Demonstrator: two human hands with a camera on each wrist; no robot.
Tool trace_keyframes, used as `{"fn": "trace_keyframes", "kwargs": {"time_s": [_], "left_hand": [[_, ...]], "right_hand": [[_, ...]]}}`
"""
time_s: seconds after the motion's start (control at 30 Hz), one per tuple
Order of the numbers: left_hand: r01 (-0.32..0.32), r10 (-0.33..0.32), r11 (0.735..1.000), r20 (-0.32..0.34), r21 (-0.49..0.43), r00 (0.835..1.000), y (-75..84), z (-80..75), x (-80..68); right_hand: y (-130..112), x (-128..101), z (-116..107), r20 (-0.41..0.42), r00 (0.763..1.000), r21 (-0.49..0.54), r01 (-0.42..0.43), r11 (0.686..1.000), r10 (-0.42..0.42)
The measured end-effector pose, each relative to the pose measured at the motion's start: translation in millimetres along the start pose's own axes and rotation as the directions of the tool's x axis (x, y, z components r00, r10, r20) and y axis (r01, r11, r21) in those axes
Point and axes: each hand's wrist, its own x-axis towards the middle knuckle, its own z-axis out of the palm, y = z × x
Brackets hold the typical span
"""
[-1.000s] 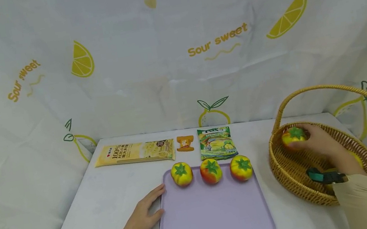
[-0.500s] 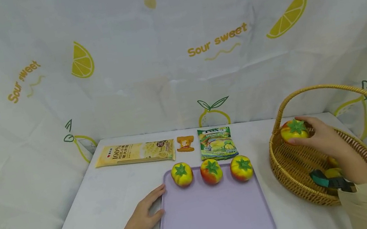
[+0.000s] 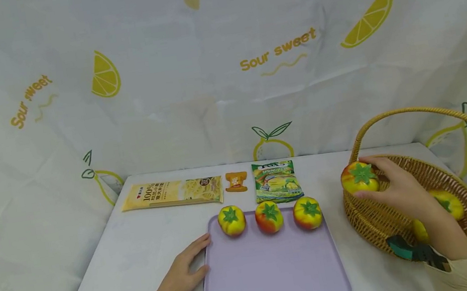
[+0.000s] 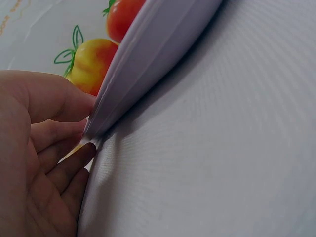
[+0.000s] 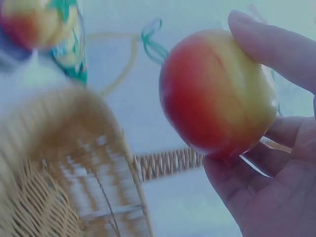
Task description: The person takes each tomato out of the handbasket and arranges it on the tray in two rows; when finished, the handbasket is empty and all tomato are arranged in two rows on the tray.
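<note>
My right hand [image 3: 405,190] holds a yellow-red persimmon-like fruit [image 3: 358,179] with green star-shaped leaves, above the left rim of the wicker basket [image 3: 365,224]. Thumb and fingers curve round the held fruit in the right wrist view, its red side towards the camera. At the left edge of the lilac tray [image 3: 275,270] rests my left hand [image 3: 180,276], fingertips touching the rim and fingers relaxed. Three similar fruits stand in a row along the tray's far edge: a left one [image 3: 232,221], a middle one [image 3: 269,217] and a right one [image 3: 307,213].
More yellow fruit [image 3: 450,203] lies in the basket, partly hidden by the right forearm. The basket's tall handle [image 3: 427,109] arches over it. Behind the tray lie a yellow pasta packet [image 3: 173,194], a small orange packet [image 3: 236,182] and a green candy bag [image 3: 276,182].
The right hand has lifted the fruit from inside the basket and carried it left to above the rim. My left hand, the tray and its three fruits have stayed in place.
</note>
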Motion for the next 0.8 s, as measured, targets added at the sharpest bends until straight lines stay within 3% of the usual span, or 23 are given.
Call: {"fn": "trace_keyframes", "kwargs": {"time_s": [0.47, 0.8], "left_hand": [[0.002, -0.002, 1.000, -0.004, 0.011, 1.000, -0.6, 0.7, 0.2], [0.003, -0.003, 1.000, -0.005, 0.001, 1.000, -2.2, 1.7, 0.1]], "right_hand": [[-50, -12, 71, 0.031, 0.995, 0.076, 0.093, 0.993, -0.095], [-75, -16, 127, 0.128, 0.984, 0.184, 0.096, 0.978, -0.121]]}}
